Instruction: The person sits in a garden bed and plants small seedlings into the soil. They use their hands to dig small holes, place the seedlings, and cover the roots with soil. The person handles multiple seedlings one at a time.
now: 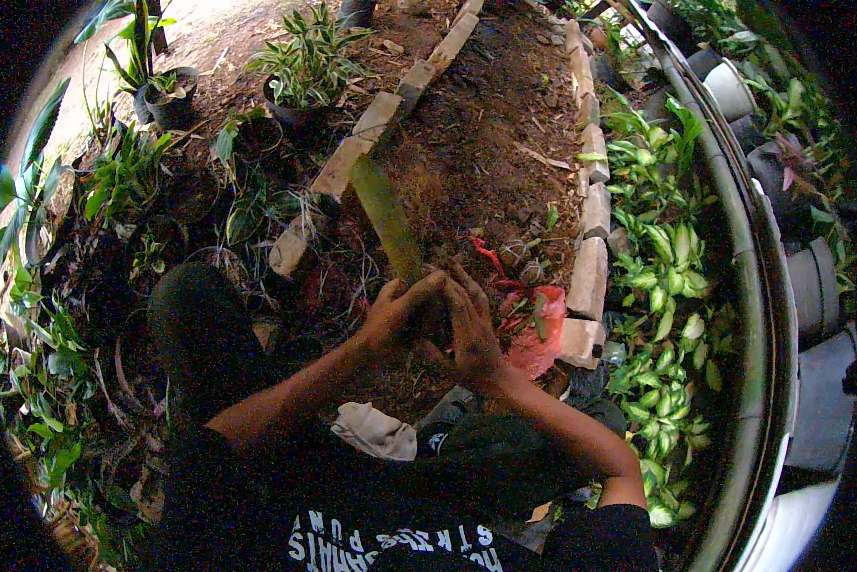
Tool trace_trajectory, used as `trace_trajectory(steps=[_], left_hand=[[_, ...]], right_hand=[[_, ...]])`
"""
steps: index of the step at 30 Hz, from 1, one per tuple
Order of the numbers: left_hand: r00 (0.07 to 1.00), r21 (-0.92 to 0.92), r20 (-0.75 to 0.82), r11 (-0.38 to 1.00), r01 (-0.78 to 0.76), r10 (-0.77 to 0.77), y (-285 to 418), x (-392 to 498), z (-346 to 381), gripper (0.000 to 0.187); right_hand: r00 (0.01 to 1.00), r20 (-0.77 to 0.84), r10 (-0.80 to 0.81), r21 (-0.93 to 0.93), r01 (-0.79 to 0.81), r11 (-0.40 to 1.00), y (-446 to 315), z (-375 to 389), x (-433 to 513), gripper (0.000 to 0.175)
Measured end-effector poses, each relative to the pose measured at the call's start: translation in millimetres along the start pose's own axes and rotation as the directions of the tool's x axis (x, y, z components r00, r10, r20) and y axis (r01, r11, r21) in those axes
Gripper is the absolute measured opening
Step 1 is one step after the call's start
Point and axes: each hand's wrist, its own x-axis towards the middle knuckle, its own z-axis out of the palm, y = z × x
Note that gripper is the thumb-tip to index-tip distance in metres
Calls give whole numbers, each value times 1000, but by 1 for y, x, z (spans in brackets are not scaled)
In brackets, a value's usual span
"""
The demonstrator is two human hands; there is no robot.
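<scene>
My left hand [401, 304] and my right hand [469, 332] meet at the fingertips in front of my body. A long, flat, yellow-green strip [385, 214], perhaps a leaf or stem piece, rises from the fingers of my left hand towards the brick edging. Its lower end is hidden at the fingers, and I cannot tell whether the right hand also holds something. Close beside my right hand lies a red plastic bag [539, 343] with plant bits on it. Dark soil [471, 179] spreads beyond both hands.
Brick edging [589, 279] runs along the right of the soil, with another brick row [350, 161] on the left. Variegated plants [661, 400] grow beside a curved rail [750, 286]. Potted plants [307, 79] stand at upper left. A pale cloth [375, 431] lies near my body.
</scene>
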Motion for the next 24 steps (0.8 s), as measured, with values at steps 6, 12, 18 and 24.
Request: trace_trajectory(steps=[6,12,18,24], left_hand=[[996,102,91,995,-9,0,-21,9,-14,40],[999,70,34,997,-44,42,-17,15,-15,38],[986,-237,105,960,149,-127,15,5,-3,43],[951,304,218,911,-279,219,6,9,-8,54]], right_hand=[[997,-59,-51,-118,43,992,-5,12,-3,63],[999,34,33,-81,-30,996,9,28,-2,62],[996,-52,69,140,-61,988,9,9,12,65],[954,-262,145,136,-112,984,4,1,14,58]])
